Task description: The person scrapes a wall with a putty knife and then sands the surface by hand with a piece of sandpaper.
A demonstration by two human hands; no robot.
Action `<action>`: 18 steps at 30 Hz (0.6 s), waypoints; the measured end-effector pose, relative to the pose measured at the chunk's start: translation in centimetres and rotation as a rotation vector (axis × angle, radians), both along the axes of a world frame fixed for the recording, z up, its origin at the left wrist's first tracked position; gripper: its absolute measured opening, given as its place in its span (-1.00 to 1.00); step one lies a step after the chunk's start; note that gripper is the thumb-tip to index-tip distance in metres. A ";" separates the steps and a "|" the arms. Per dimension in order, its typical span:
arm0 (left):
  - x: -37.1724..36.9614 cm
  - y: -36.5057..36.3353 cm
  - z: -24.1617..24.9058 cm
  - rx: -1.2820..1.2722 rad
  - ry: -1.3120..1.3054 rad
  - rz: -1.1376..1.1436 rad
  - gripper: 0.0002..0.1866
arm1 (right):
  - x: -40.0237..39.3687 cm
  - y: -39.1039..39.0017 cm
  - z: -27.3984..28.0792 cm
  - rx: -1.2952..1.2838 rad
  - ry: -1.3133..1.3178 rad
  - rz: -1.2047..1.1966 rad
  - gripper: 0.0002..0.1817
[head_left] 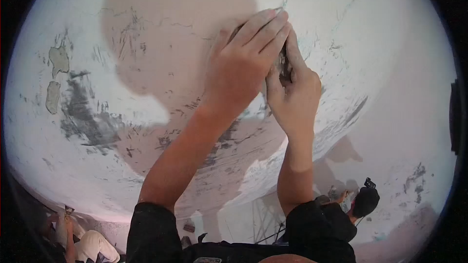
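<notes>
A large white curved surface (180, 58) with dark scuffs fills most of the view. Against its upper middle, my left hand (243, 53) presses with fingers together, over a dark, worn block (283, 65) mostly hidden beneath it. My right hand (296, 87) grips the same block from the right, its thumb on the near side and its fingers along the far edge. The hands touch at the fingertips, and pale dust coats the fingers. I cannot tell exactly what kind of block it is.
Two greyish filler patches (58, 61) and a broad dark smear (85, 112) mark the surface at left. Below right, a person (365, 202) in dark clothing works by the surface. Another person (95, 246) in light trousers sits at lower left. Thin dark rods (268, 231) lie below.
</notes>
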State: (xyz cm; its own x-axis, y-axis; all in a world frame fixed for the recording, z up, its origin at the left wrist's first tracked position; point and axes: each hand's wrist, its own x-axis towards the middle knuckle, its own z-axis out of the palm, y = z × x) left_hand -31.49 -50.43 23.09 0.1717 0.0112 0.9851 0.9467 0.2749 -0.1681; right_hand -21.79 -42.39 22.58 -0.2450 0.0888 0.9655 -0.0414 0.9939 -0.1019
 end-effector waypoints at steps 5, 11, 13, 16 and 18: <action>1.5 -1.3 0.9 -0.085 -0.032 0.002 -0.59 | 0.2 0.0 0.0 0.001 0.015 0.032 -0.37; 1.5 -1.2 1.0 -0.080 -0.031 -0.006 -0.59 | 0.4 -0.4 0.1 -0.049 0.008 0.011 -0.39; 0.8 -0.9 1.0 -0.076 -0.002 -0.041 -0.58 | 0.3 -0.6 0.3 -0.049 0.021 0.007 -0.39; 0.3 -0.9 1.5 -0.087 -0.004 -0.053 -0.56 | -0.1 -1.1 0.7 -0.069 0.005 -0.041 -0.37; 0.9 -1.2 0.9 -0.122 -0.022 -0.047 -0.54 | 0.5 -1.1 0.1 -0.096 0.003 -0.077 -0.35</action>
